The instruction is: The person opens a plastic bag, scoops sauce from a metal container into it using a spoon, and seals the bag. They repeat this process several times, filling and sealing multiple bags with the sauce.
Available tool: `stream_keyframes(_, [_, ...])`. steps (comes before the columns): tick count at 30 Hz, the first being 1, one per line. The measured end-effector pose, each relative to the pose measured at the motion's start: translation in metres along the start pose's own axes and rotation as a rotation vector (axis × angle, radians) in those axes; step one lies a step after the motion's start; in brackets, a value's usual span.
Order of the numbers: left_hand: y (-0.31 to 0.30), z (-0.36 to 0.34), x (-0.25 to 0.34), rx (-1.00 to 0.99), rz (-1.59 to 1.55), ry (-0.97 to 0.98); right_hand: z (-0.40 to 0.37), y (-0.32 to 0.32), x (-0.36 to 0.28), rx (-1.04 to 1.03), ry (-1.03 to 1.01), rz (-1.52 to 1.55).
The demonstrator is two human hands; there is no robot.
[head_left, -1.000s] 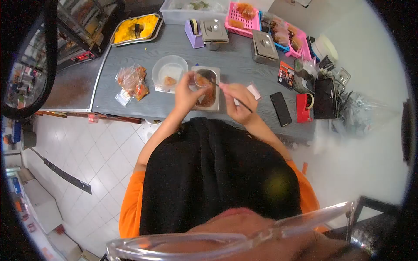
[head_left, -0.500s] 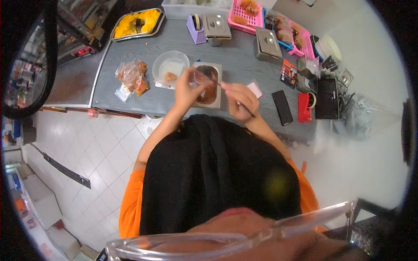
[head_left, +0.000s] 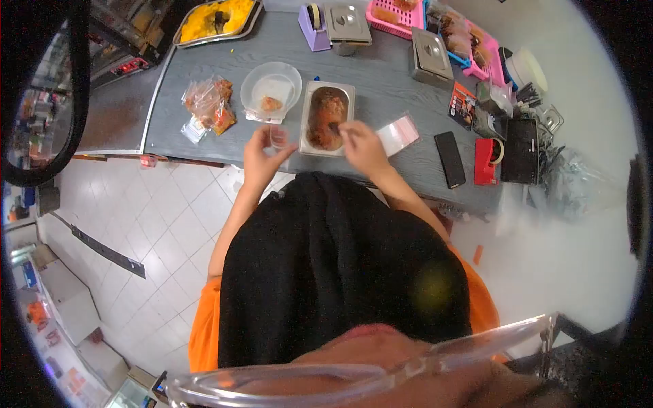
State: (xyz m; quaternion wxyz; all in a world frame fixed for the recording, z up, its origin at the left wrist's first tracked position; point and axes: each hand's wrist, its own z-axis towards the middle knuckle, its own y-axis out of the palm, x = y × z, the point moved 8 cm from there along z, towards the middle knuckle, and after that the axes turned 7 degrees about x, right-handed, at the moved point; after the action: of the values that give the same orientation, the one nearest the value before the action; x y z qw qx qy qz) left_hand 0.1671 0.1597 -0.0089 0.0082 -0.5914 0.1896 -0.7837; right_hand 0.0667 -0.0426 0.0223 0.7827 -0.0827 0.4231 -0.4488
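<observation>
My left hand (head_left: 262, 155) is closed around a small clear plastic cup (head_left: 278, 138) at the counter's front edge, left of a metal food pan (head_left: 306, 139). Reddish-brown saucy food (head_left: 330, 109) lies in that pan. Over the pan's right rim, my right hand (head_left: 366, 148) grips a dark spoon (head_left: 334, 127), its lower end down in the food. Most of the spoon's handle is hidden by my fingers. Behind my left hand stands a round clear plastic tub (head_left: 250, 85) with a piece of orange-brown food (head_left: 271, 103) inside.
Filled plastic bags (head_left: 209, 105) lie at left, below a tray of yellow food (head_left: 216, 20). A purple tape dispenser (head_left: 314, 28), lidded metal containers (head_left: 430, 54) and pink baskets (head_left: 394, 26) line the back. A pink-and-white packet (head_left: 400, 134), phone (head_left: 449, 158) and red tape dispenser (head_left: 486, 163) lie right.
My left hand has moved left with the cup, from above the metal pan to beside it. My right hand has lowered the spoon into the food. The view has shifted slightly.
</observation>
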Motion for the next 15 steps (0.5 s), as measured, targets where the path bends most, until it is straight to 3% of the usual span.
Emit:
stream_keyframes(3, [0.005, -0.015, -0.013, -0.070, 0.083, -0.039, -0.008, 0.014, -0.020, -0.108, -0.024, 0.052])
stream_keyframes(5, [0.011, -0.020, -0.019, -0.107, 0.120, -0.058, -0.016, 0.014, 0.004, -0.032, 0.302, 0.196])
stream_keyframes(6, [0.016, -0.021, -0.021, -0.134, 0.142, -0.071, -0.018, 0.019, 0.007, -0.037, 0.303, 0.202])
stream_keyframes(8, [0.022, -0.023, -0.034, -0.151, 0.144, -0.058, -0.029, 0.026, 0.042, 0.141, 0.631, 0.463])
stream_keyframes(11, [0.024, -0.020, -0.038, -0.141, 0.157, -0.074, -0.031, 0.032, 0.053, 0.225, 0.706, 0.709])
stream_keyframes(15, [0.024, -0.016, -0.032, -0.136, 0.179, -0.050, -0.024, 0.010, 0.043, 0.320, 0.600, 0.620])
